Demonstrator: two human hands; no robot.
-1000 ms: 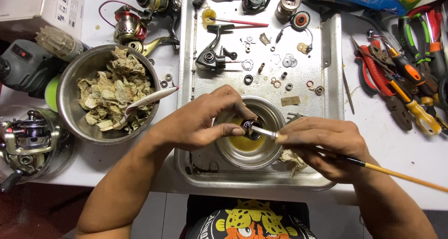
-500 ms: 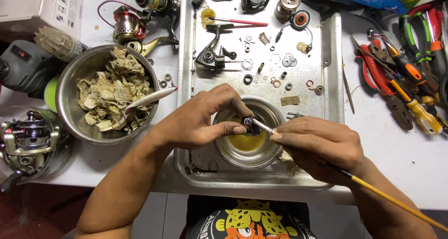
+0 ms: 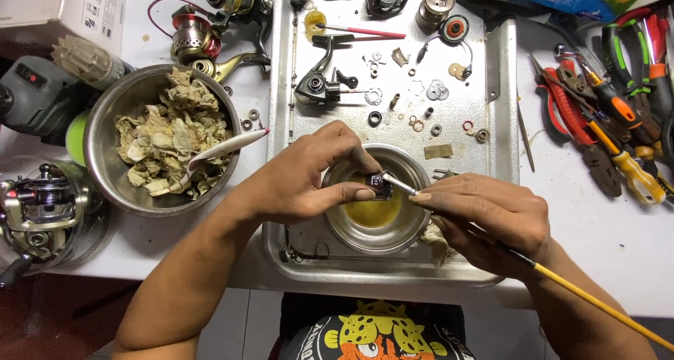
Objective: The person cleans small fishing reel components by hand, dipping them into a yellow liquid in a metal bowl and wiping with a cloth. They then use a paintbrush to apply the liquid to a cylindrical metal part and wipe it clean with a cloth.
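Two hands meet over a small steel bowl [image 3: 377,207] of yellowish liquid: the left hand [image 3: 302,181] has its fingers clamped on a small dark metal reel part [image 3: 380,185], the right hand [image 3: 491,216] has its fingers closed on a thin yellow-handled brush [image 3: 562,284]. Compared with a second ago, the brush handle tilts lower and its tip sits on the part (cleaning continues). Farther off, a rectangular metal tray [image 3: 498,121] carries washers and reel pieces; on the tabletop [image 3: 618,226], a large steel bowl [image 3: 112,184] holds crumpled stained rags.

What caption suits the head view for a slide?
Left hand holds a small dark reel part over a steel bowl; right hand brushes it.
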